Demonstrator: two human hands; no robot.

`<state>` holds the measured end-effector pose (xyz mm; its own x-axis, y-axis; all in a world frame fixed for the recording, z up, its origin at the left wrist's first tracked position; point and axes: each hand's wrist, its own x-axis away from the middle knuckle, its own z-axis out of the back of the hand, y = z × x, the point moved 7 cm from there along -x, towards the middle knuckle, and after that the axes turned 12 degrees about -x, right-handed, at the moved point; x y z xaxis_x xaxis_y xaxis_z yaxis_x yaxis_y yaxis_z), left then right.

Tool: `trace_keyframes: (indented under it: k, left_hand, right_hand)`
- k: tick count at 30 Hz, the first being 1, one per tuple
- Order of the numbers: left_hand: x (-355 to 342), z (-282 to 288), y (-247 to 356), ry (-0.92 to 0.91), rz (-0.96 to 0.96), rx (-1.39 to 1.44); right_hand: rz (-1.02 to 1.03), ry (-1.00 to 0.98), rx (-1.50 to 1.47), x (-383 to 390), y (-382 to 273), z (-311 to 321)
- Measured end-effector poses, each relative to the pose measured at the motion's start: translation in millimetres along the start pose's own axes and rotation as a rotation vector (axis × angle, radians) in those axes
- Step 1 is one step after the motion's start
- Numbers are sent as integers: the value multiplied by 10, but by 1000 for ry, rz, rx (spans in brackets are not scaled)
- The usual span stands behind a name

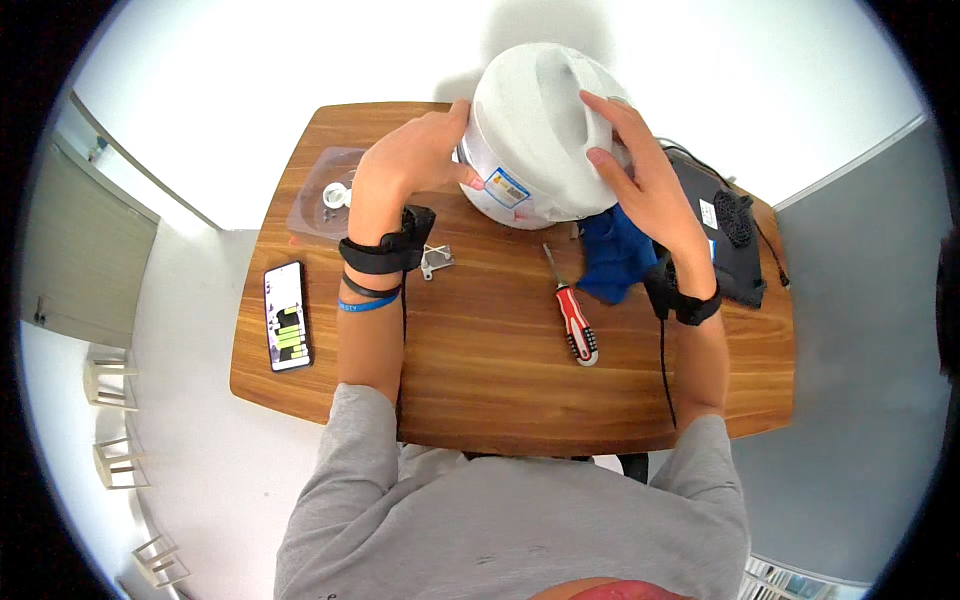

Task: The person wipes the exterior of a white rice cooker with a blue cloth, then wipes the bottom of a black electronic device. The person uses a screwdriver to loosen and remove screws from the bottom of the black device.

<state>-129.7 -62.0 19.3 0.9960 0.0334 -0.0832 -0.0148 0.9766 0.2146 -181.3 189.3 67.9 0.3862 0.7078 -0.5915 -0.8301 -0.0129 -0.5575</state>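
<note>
A white, rounded rice cooker point(530, 130) with a moulded lid handle is at the far edge of the table, tilted so its lid faces me. My left hand point(425, 150) grips its left side, the thumb beside a blue-edged label and the other fingers partly hidden behind the body. Across the lid's right side, my right hand point(650, 190) has its fingers and thumb curled at the handle. Below the cooker lies a red, white and black screwdriver point(576, 325), its tip pointing away from me. A small metal bracket point(437, 262) rests near my left wrist.
A clear plastic tray point(307, 210) at the far left holds a white round part point(337, 195) and tiny pieces. Nearer sits a lit phone point(288, 318). On the right are a blue cloth point(612, 258), a flat black case point(738, 275) and a black cable bundle point(735, 217).
</note>
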Motion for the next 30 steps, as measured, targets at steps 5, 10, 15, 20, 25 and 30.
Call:
trace_keyframes:
  k: [5,10,15,20,25,30]
  left_hand:
    - [-5,-77,-97,-90,24,-35]
    - [82,49,-136,-29,43,-60]
    - [414,401,88,197,-4,-30]
    - [479,450,224,341,-115,-17]
    - [587,527,398,252,-105,-135]
    - [838,706,690,218,-422,75]
  right_hand:
    - [-85,4,25,-170,119,-83]
    - [-132,130,-6,-295,298,39]
    - [-209,93,140,-294,548,132]
    - [-299,-28,251,-518,464,138]
    - [-401,-270,303,-860,236,-101]
    - [-181,-489,432,-976,147,-182]
